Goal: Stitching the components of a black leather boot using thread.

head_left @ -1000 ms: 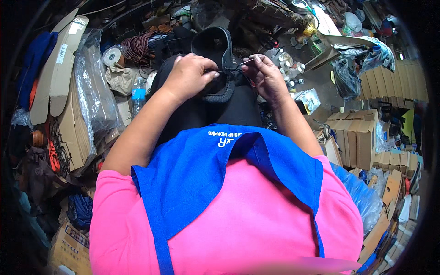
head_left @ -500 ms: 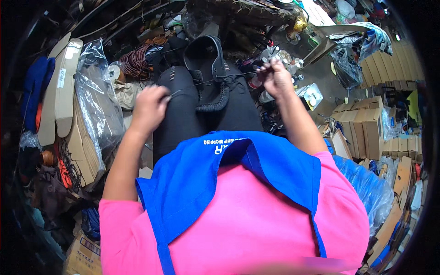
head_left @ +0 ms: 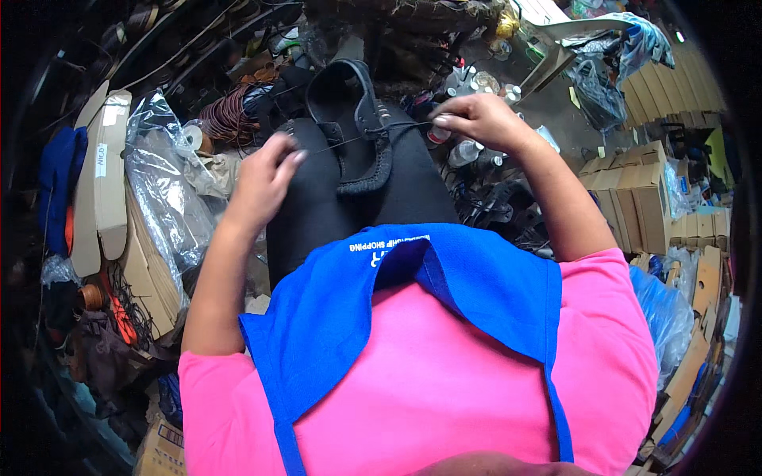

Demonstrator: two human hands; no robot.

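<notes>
A black shoe (head_left: 363, 170) with a stitched edge rests on my lap, its open heel end pointing away from me. A thin dark thread (head_left: 333, 146) runs across the shoe opening toward both sides. At the left, my left hand (head_left: 268, 173) is closed, its thumb and fingers pinching the thread end; the fingertips are slightly blurred. Right of the shoe, my right hand (head_left: 484, 123) pinches the other stretch of thread between thumb and forefinger, with the line pulled fairly straight back to the shoe's side. Neither hand touches the shoe itself.
Coiled brown cord (head_left: 226, 119) and a thread spool (head_left: 193, 138) lie beyond my left hand. Clear plastic wrap (head_left: 163, 178) covers cardboard pieces at the left. Bottles (head_left: 466, 152) stand below my right hand, and cardboard boxes (head_left: 635, 186) are stacked at the right.
My right hand has come lower and a little left, turning so that its fingers point toward the shoe. My left hand has shifted slightly, and the thread still spans the shoe.
</notes>
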